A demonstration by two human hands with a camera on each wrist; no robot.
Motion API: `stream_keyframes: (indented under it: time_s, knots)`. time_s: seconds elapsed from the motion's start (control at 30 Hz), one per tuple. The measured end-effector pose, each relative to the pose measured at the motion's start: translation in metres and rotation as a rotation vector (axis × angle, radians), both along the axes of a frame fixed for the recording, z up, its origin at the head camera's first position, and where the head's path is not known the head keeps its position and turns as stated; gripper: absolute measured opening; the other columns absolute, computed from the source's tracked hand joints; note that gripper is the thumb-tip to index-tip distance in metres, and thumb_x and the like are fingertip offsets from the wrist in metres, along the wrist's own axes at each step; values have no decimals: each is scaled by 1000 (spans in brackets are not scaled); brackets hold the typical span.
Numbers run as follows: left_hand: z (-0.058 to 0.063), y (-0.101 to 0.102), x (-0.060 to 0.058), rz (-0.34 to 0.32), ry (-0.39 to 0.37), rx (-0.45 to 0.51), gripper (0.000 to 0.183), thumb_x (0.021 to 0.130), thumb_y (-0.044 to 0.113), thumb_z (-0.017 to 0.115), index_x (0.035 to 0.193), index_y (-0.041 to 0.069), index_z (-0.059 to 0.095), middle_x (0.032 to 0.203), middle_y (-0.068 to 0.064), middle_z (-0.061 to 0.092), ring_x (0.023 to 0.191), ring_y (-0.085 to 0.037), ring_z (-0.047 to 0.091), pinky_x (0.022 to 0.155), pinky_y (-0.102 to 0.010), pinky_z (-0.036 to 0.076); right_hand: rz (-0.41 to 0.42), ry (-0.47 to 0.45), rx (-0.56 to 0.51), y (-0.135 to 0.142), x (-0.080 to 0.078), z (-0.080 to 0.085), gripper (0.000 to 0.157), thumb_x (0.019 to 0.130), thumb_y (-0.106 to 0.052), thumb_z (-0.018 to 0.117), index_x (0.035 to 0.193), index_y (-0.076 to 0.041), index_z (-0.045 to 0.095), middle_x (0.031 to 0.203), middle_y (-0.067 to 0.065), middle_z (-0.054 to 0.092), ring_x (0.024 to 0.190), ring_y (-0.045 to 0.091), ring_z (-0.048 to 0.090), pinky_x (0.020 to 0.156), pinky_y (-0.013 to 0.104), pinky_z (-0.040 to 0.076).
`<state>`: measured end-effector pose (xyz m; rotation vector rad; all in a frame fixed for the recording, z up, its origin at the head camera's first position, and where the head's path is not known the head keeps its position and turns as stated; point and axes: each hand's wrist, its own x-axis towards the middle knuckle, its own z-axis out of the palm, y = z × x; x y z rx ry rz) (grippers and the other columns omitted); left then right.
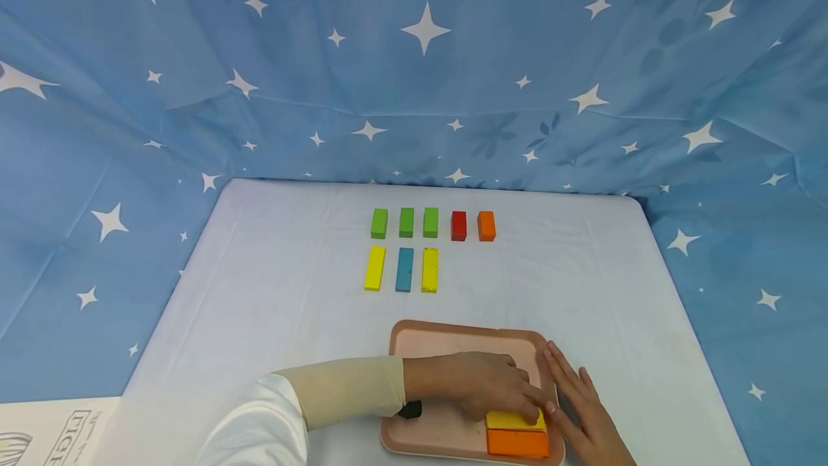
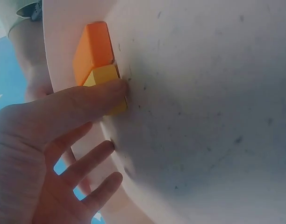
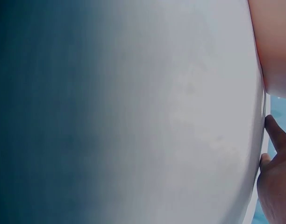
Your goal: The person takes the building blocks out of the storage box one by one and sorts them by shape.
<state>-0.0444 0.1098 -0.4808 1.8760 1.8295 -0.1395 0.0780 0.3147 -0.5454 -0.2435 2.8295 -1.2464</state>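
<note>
My left hand (image 1: 479,383) reaches over the pink tray (image 1: 440,437) from the left and pinches a yellow block (image 1: 511,421) in its lower right corner. In the left wrist view the thumb lies across this yellow block (image 2: 104,74), and the other fingers are spread apart. An orange block (image 1: 517,442) lies alongside it, on the near side. My right hand (image 1: 585,416) rests at the tray's right rim with fingers extended, its thumb right at the edge close to the yellow block. Part of the yellow block is hidden under the left fingers.
Beyond the tray, a back row has three green blocks (image 1: 406,222), a red block (image 1: 458,226) and an orange block (image 1: 486,226). Before them lie two yellow blocks (image 1: 374,268) and a blue block (image 1: 404,270). A printed sheet (image 1: 52,433) is at lower left.
</note>
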Motion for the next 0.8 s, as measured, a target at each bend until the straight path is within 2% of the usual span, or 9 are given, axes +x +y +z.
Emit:
stream_keyframes:
  time_s: [0.2,0.37,0.53,0.73,0.8]
  knots:
    - [1,-3,-1,8,-30,7,72,86,24,86,147,38,52,161,26,37,140,4,41,123,-24,27,-13,-10,11,-1,0,1,67,106,-17,56,166,-22,28,175,1,19,153,-15,4,121,73,-10]
    - [1,-3,-1,-31,-1,29,70,87,24,85,148,35,52,158,24,44,144,3,38,126,-27,23,-14,-7,6,-1,0,0,68,105,-17,57,166,-22,28,175,1,20,153,-15,5,121,73,-9]
    - [0,-3,-1,-41,-1,51,67,87,24,85,145,34,55,157,22,46,144,3,38,127,-24,17,-8,-9,-1,0,0,-1,68,105,-17,57,166,-22,28,175,1,20,153,-15,5,121,73,-9]
    - [2,-5,-2,21,-56,46,70,85,26,87,147,33,55,161,23,39,149,5,32,126,-17,10,-3,-7,-4,1,0,-1,68,105,-17,58,166,-21,28,175,1,20,154,-14,5,122,72,-10]
    - [4,-5,-2,40,-68,35,70,85,25,87,146,33,55,161,22,38,148,5,32,125,-16,11,-3,-6,-10,1,0,0,68,104,-16,58,166,-21,29,175,1,20,154,-13,5,122,72,-10]
